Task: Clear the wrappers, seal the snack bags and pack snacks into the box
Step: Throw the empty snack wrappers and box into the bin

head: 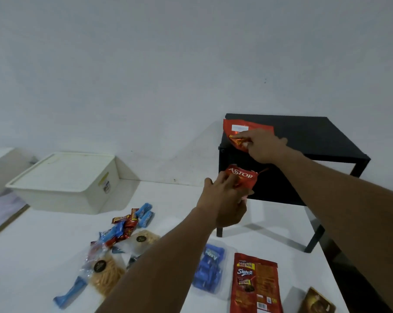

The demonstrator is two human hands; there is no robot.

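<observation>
- A person's left hand [222, 199] reaches toward the far right. Its fingers are curled round a crumpled red Astor wrapper [242, 176], held in the air in front of a small black square table [315, 136].
- The right hand [263, 143] stretches further, onto the table's far left corner. Thumb and forefinger pinch the shiny torn edge of a flat red foil wrapper [228, 129] lying there.
- The step looks like gathering empty wrappers. Foil is light and slippery, so the pinch should be firm before lifting.
- Drawing the wrapper gently toward the near side, rather than flicking it, should keep any crumbs inside.
- Bunching both wrappers into one hand would free the other.
- A white lidded plastic box [66, 177] sits far left with its lid on, well apart from both hands.
- Unpacked snacks lie nearer on the white surface [179, 199]: a pile of small blue and red bars [127, 224], clear bags of yellow sticks [107, 274], and a red beng-beng pouch [254, 283].
</observation>
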